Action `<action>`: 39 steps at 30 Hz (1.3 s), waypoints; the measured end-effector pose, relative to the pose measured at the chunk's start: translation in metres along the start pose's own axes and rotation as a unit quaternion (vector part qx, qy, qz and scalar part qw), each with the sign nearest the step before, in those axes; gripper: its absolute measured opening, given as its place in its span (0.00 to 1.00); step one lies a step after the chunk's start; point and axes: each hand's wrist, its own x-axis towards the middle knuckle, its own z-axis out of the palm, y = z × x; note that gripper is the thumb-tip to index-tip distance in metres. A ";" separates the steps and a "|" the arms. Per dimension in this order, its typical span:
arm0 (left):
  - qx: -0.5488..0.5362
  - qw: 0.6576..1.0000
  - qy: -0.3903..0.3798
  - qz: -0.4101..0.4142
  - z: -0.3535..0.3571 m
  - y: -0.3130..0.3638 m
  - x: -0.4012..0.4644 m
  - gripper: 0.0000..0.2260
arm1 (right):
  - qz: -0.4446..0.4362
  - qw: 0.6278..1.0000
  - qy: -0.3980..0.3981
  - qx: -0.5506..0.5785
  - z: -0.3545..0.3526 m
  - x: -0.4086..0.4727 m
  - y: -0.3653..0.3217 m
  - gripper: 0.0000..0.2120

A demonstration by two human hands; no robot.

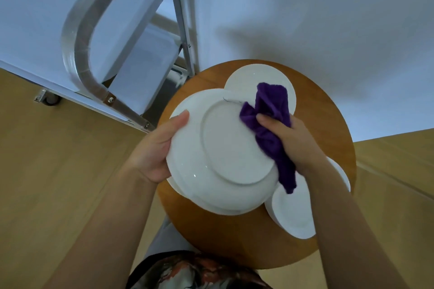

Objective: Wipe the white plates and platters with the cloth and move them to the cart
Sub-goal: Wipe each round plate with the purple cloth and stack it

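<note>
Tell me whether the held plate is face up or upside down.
Upside down: the plate shows its raised foot ring, gripped by the left hand.

Round wooden table (328, 110) on tan floor (58, 171), white wall (305, 7) behind.

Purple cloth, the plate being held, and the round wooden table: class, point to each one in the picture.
purple cloth (270, 110), head view, on the bunched fabric above the fingers.
held plate (225, 148), head view, on the flat underside inside the foot ring.
round wooden table (333, 124), head view, on bare wood near the right edge.
</note>
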 end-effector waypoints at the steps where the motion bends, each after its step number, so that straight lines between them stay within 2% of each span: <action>1: -0.001 1.000 0.015 0.001 0.002 0.000 -0.001 0.24 | 0.009 1.000 0.029 0.004 0.004 -0.002 0.006 0.14; 4: 0.000 0.998 0.060 -0.012 0.009 -0.004 -0.006 0.26 | 0.021 0.994 0.102 0.014 0.020 -0.014 0.023 0.06; 6: -0.001 0.996 0.094 -0.001 0.017 -0.009 -0.007 0.27 | 0.025 0.988 0.154 0.015 0.035 -0.022 0.033 0.05; 10: 0.001 0.985 0.164 0.056 0.037 -0.018 -0.008 0.27 | 0.034 0.970 0.236 0.037 0.066 -0.036 0.039 0.21; 12: 0.035 0.974 0.208 0.078 0.044 -0.025 -0.005 0.23 | 0.041 0.963 0.256 0.080 0.077 -0.039 0.039 0.22; 14: 0.068 0.965 0.238 0.082 0.048 -0.030 -0.003 0.14 | 0.057 0.953 0.266 0.136 0.088 -0.045 0.041 0.22; 15: 0.067 0.965 0.240 0.081 0.051 -0.030 -0.002 0.12 | 0.061 0.951 0.265 0.147 0.092 -0.049 0.040 0.24; 17: 0.068 0.968 0.228 0.085 0.051 -0.031 -0.003 0.16 | 0.038 0.962 0.250 0.104 0.087 -0.051 0.038 0.30; 20: 0.121 0.966 0.206 0.095 0.048 -0.031 -0.009 0.25 | -0.013 0.971 0.233 0.045 0.061 -0.032 0.022 0.26; 24: 0.190 0.962 0.171 0.101 0.052 -0.035 -0.011 0.23 | -0.022 0.982 0.183 -0.049 0.052 0.000 0.002 0.25; 28: 0.185 0.955 0.192 0.127 0.056 -0.029 -0.008 0.18 | -0.054 0.996 0.067 -0.011 0.075 -0.016 -0.003 0.29; 30: 0.175 0.952 0.206 0.141 0.057 -0.024 -0.009 0.20 | -0.079 0.996 0.038 0.021 0.083 -0.026 0.004 0.27; 33: 0.120 0.958 0.221 0.139 0.054 -0.018 -0.011 0.27 | -0.240 0.966 0.081 -0.042 0.097 -0.045 0.024 0.21; 35: 0.071 0.967 0.210 0.124 0.052 -0.016 -0.014 0.29 | -0.372 0.913 0.124 -0.114 0.098 -0.048 0.044 0.23; 36: 0.059 0.970 0.205 0.118 0.050 -0.016 -0.014 0.30 | -0.409 0.893 0.133 -0.137 0.094 -0.047 0.051 0.24; 38: 0.038 0.973 0.190 0.124 0.047 -0.018 -0.015 0.26 | -0.416 0.886 0.140 -0.149 0.082 -0.045 0.063 0.24; 39: 0.034 0.973 0.182 0.137 0.046 -0.019 -0.015 0.21 | -0.385 0.902 0.141 -0.134 0.075 -0.045 0.066 0.23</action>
